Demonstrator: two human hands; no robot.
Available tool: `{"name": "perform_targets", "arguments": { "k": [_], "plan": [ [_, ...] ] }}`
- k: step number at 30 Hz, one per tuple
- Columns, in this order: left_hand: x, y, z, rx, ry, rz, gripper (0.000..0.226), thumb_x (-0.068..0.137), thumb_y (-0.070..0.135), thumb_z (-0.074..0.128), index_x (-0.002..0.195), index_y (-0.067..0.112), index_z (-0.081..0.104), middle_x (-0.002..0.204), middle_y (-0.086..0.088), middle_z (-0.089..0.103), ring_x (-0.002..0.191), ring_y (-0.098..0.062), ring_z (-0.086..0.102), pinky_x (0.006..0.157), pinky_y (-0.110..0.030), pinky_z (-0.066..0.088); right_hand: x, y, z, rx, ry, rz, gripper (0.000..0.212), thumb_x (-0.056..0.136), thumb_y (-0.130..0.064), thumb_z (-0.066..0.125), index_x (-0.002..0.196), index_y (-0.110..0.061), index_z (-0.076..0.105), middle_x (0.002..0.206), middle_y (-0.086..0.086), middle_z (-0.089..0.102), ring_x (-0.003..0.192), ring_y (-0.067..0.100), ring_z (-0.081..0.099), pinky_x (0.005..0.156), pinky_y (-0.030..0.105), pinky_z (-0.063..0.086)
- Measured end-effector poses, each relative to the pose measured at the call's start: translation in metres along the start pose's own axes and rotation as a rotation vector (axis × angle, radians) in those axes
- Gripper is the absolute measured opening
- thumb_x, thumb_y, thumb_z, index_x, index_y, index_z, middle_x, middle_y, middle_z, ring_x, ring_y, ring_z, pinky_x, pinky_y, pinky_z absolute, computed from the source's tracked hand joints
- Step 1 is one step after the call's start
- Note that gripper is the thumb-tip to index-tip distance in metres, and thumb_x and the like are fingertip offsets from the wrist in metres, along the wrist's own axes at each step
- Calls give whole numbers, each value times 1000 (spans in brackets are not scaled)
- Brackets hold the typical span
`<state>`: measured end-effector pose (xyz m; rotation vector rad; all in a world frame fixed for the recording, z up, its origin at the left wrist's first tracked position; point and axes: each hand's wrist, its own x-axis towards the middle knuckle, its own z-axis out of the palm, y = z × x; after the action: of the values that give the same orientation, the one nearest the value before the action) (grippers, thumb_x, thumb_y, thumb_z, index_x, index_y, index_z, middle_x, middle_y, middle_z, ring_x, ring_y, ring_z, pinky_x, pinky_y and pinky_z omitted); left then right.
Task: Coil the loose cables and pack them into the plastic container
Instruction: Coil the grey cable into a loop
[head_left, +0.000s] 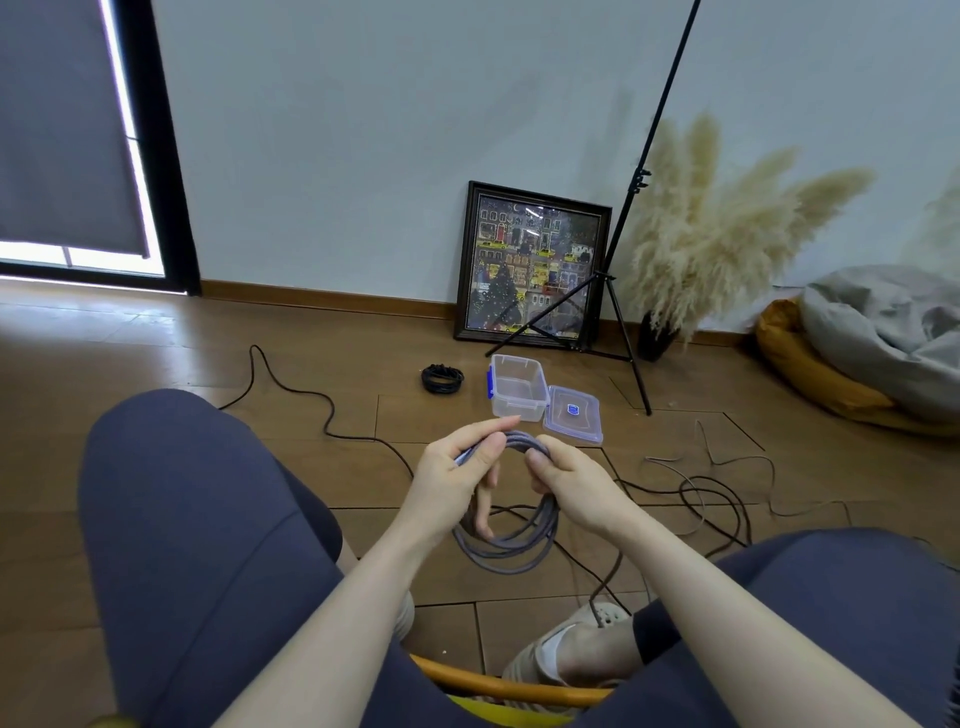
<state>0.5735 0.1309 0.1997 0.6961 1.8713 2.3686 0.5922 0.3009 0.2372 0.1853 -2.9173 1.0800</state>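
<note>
Both your left hand and right hand grip the grey cable coil at mid-frame; next, secure it, then reach up-frame to the open container.

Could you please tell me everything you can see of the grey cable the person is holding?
The grey cable is a matte, rubbery-looking cord wound into several round loops. It hangs upright in the air between the knees, above the wooden floor. The left hand pinches its top along with a lighter end piece, and the right hand grips the top right of the coil. Its lower loops hang free.
</note>
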Motion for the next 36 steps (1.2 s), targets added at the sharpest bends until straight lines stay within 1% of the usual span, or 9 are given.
{"name": "perform_targets", "arguments": {
  "k": [5,9,12,15,19,22,27,32,36],
  "plan": [
    [3,2,3,6,135,3,20,100,22,57,106,24,76,44,3,40,30,-9,23,33,-16,20,3,-2,8,94,5,-10,25,104,-28,39,94,-9,51,73,-7,51,73,18,48,84,52,46],
    [2,4,1,81,172,39,16,98,21,61,103,24,76,43,13,51,31,-3,31,34,-16,26,3,-2,11,91,-6,-25,25,104,-28,39,95,-9,51,73,-7,51,74,19,49,84,51,46],
    [1,5,-1,27,127,10,17,97,25,62,101,32,77,43,9,44,32,-9,21,35,-17,20,3,-1,10,60,19,-30,24,104,-30,39,98,-11,53,74,-7,53,75,20,52,81,48,47],
    [0,8,-2,15,88,6,21,96,23,62,100,36,78,53,8,52,32,-9,23,35,-17,21,3,1,10,76,29,-30,23,104,-28,39,100,-11,54,71,-8,52,72,16,49,79,46,46],
    [-2,10,-2,57,74,-6,23,95,25,62,101,42,76,92,-11,67,37,-13,30,34,-23,23,2,4,12,89,27,-29,21,104,-26,39,101,-13,55,72,-9,52,72,13,50,80,46,47],
    [-3,9,-4,95,66,-18,20,97,25,61,109,35,73,94,-3,76,37,-15,30,34,-24,24,2,3,12,88,18,-38,22,104,-26,39,104,-12,55,72,-8,51,72,14,49,75,41,44],
    [0,7,-7,111,105,-4,17,95,19,65,108,22,74,95,-6,77,34,-2,41,35,-15,33,3,2,11,85,-11,-40,25,104,-27,38,104,-7,54,71,-7,50,70,16,46,72,38,39],
    [0,7,-10,122,63,-44,18,95,19,65,111,23,72,95,-4,77,30,-15,36,32,-21,33,3,4,10,56,-13,-43,22,104,-28,39,96,-12,52,71,-8,51,71,16,48,76,43,44],
    [1,6,-13,102,3,-49,21,94,16,66,113,19,72,93,-16,76,30,-15,41,34,-25,41,1,7,8,58,-31,-40,21,104,-27,40,95,-14,53,72,-9,52,72,14,49,82,48,47]
  ]
}}
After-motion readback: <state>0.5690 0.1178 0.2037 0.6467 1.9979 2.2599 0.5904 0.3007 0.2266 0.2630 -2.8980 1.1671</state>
